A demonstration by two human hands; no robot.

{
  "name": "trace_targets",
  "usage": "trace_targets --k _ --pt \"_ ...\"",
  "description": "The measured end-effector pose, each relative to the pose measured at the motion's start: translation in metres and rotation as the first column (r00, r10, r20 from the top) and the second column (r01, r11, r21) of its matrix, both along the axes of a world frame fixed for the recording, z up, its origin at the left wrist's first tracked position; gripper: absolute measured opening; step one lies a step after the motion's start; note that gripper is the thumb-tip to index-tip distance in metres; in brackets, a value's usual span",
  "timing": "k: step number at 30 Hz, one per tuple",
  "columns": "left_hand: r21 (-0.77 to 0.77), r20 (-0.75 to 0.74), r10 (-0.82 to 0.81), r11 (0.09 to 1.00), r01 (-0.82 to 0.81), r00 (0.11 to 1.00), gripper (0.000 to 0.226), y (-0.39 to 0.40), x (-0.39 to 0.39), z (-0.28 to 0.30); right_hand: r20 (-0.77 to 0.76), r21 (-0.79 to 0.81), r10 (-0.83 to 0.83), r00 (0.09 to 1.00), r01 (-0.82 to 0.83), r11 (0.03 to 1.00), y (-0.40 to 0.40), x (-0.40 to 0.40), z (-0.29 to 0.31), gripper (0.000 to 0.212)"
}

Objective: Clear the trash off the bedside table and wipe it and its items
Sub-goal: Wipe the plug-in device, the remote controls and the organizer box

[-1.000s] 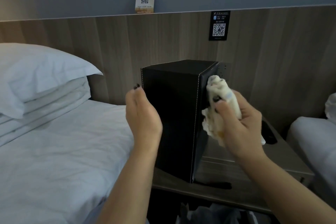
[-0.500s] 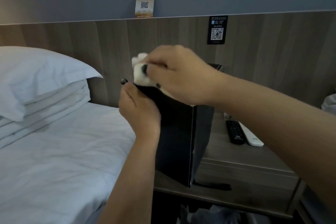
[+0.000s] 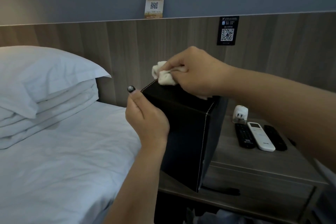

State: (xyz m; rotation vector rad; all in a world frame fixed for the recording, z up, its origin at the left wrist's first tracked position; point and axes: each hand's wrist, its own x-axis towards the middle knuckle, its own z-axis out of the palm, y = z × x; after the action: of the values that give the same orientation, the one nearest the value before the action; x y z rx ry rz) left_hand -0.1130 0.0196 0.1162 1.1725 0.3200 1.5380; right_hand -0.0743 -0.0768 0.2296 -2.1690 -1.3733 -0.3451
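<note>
Head view: a black leatherette box [image 3: 183, 132] with white stitching stands on end at the bed-side edge of the bedside table [image 3: 258, 172]. Left hand [image 3: 145, 120] grips the box's upper left side, fingers curled round its far face, thumb up by the top corner. Right hand [image 3: 192, 72] clutches a wadded white cloth [image 3: 164, 76] and presses it on the box's top face. Three remotes [image 3: 260, 137] and a white plug adapter [image 3: 240, 114] lie on the table to the right of the box; the bed [image 3: 63, 151] and pillow [image 3: 45, 71] lie to its left.

Judging by its looks, the box is stiff, light and probably hollow, with a smooth, somewhat slippery skin; tall on its end, it would tip under the cloth's push, so a grip high on the side panels suits it. The cloth is soft and shapes to edges.

Half a second ago the cloth was at the top's left corner, by the left thumb; now it is further right along the top, uncovering that stitched corner
</note>
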Motion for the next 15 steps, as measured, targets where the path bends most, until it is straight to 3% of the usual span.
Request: trace_targets --k 5,9,11,13,15 --pt "0.043 -0.034 0.019 0.999 -0.017 0.999 0.043 -0.004 -0.005 0.003 0.017 0.067 -0.196 0.981 0.194 0.979 -0.014 0.030 0.011 0.019" --pt "0.071 -0.061 0.031 0.997 -0.027 0.998 0.044 -0.009 -0.008 0.003 0.047 -0.081 -0.349 0.936 0.352 0.933 -0.018 0.035 0.026 0.021" --pt "0.080 -0.065 0.045 0.996 -0.039 0.997 0.045 -0.009 -0.007 0.002 0.083 -0.011 -0.333 0.939 0.335 0.942 -0.019 0.018 0.033 0.021" --pt "0.085 -0.077 0.057 0.995 -0.051 0.995 0.044 -0.007 -0.006 0.002 0.082 0.083 -0.217 0.973 0.210 0.974 -0.022 -0.012 0.028 0.019" --pt "0.066 -0.075 0.062 0.996 -0.057 0.995 0.044 -0.004 -0.003 0.004 0.056 0.025 -0.087 0.995 0.085 0.996 -0.025 -0.042 0.008 0.019"
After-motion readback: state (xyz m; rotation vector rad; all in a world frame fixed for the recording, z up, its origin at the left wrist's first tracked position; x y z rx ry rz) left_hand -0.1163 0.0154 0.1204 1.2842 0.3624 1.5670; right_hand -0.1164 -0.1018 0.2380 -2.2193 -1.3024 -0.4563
